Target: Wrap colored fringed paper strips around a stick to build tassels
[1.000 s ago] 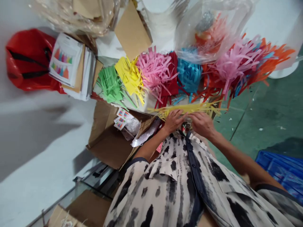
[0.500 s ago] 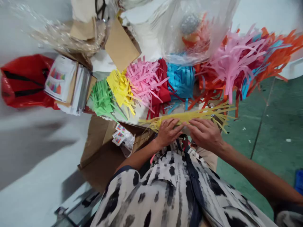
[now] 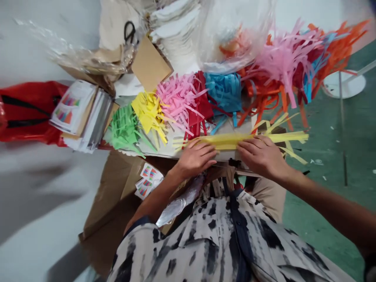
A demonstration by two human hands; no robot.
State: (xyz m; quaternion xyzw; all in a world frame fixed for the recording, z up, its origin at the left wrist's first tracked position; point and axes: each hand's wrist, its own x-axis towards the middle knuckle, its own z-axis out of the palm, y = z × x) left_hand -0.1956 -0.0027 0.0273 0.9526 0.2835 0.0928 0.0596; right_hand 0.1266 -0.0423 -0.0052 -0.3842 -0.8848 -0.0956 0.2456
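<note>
- Head view: the left hand (image 3: pixel 195 158) and right hand (image 3: pixel 263 156) are pressing palm-down on a yellow fringed paper strip (image 3: pixel 226 141), well apart along its length; whether either is actually clamping it, I cannot tell.
- The strip is lying across the near side of the pile, its fringe ends sticking out past both hands.
- Already cut: multicoloured paper fringes (image 3: pixel 179 103) are lying heaped just beyond it.
- More orange fringes (image 3: pixel 232 47) are sitting inside a clear plastic bag (image 3: pixel 237 19); how much remains to work on is not showing.

yellow paper fringe (image 3: pixel 223 141), black-blotched cream shirt (image 3: pixel 217 239), green floor (image 3: pixel 323 211)
</note>
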